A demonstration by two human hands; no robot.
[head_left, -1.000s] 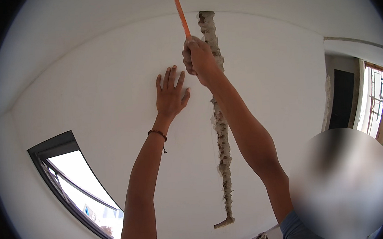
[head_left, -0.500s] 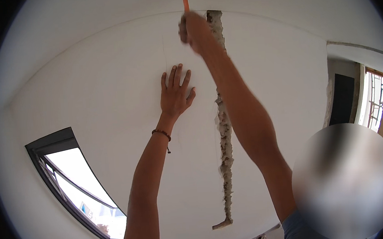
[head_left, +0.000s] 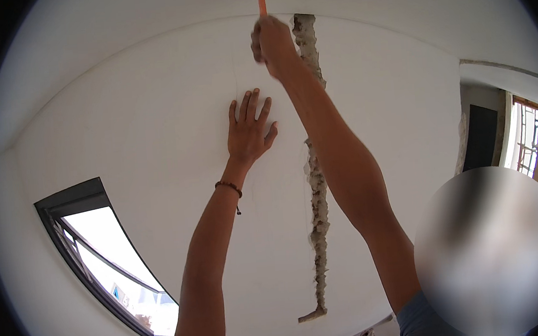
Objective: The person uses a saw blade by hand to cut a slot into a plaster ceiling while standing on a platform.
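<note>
My left hand [head_left: 250, 130] lies against the white wall [head_left: 151, 114] with its fingers spread, and a dark beaded bracelet [head_left: 228, 186] circles that wrist. Higher up, near where wall and ceiling meet, my right hand [head_left: 273, 46] is closed around a flat orange stick [head_left: 262, 3]. The stick pokes up above my fist; its lower part is hidden in my hand, so I cannot tell its exact kind. Just right of that hand runs a rough vertical groove [head_left: 317, 196] cut into the wall, partly covered by my right forearm.
A dark-framed window [head_left: 70, 206] stands at the lower left. On the right are a dark panel [head_left: 481, 135] and a window with patterned bars [head_left: 527, 138]. A blurred round patch [head_left: 493, 251] hides the lower right. The groove ends low down in a short leftward notch [head_left: 312, 315].
The orange stick has tipped slightly more upright, and my right hand has moved only a little. My left hand keeps its place on the wall.
</note>
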